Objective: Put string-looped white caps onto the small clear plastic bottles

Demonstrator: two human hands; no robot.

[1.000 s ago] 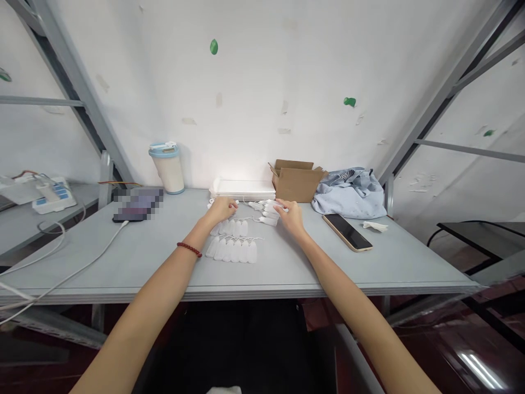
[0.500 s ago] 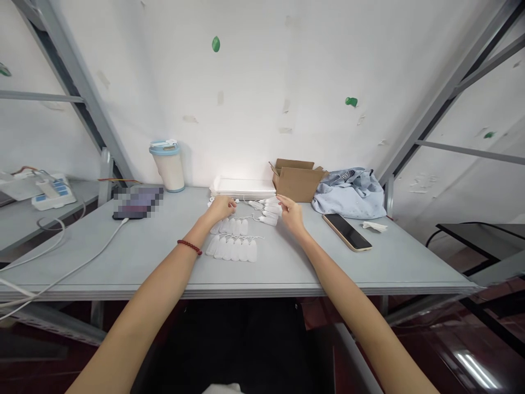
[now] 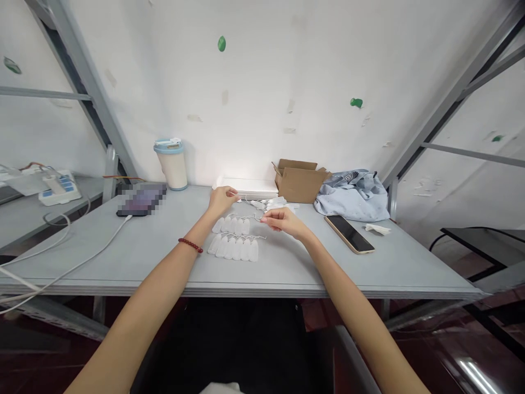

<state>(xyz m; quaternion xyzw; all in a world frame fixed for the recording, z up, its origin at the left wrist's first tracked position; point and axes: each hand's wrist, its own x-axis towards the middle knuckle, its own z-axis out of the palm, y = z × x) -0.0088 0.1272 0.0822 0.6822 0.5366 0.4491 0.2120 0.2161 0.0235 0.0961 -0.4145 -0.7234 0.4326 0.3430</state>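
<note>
Two rows of white oblong tags with strings lie on the table: a front row (image 3: 235, 249) and a shorter row (image 3: 233, 225) behind it. My right hand (image 3: 283, 220) is closed in a pinch at the right end of the back row, on a thin white tag string (image 3: 257, 218). Behind its fingers lies a loose pile of white tags (image 3: 276, 203). My left hand (image 3: 223, 200), below a red bead bracelet (image 3: 191, 245), is pinched shut beyond the back row. A small white bit shows at its fingertips, too small to make out.
At the back stand a flat white stack (image 3: 258, 187), an open cardboard box (image 3: 301, 184) and a cream cup with blue lid (image 3: 172, 167). Crumpled blue cloth (image 3: 353, 194), a phone (image 3: 349, 234) and a tissue (image 3: 377, 229) lie right. Left is a blurred-out device (image 3: 141, 200) on a cable.
My right hand has moved from the tag pile toward me and left, and its fingers have closed to a pinch. The left hand has shifted slightly back. The view has moved a little.
</note>
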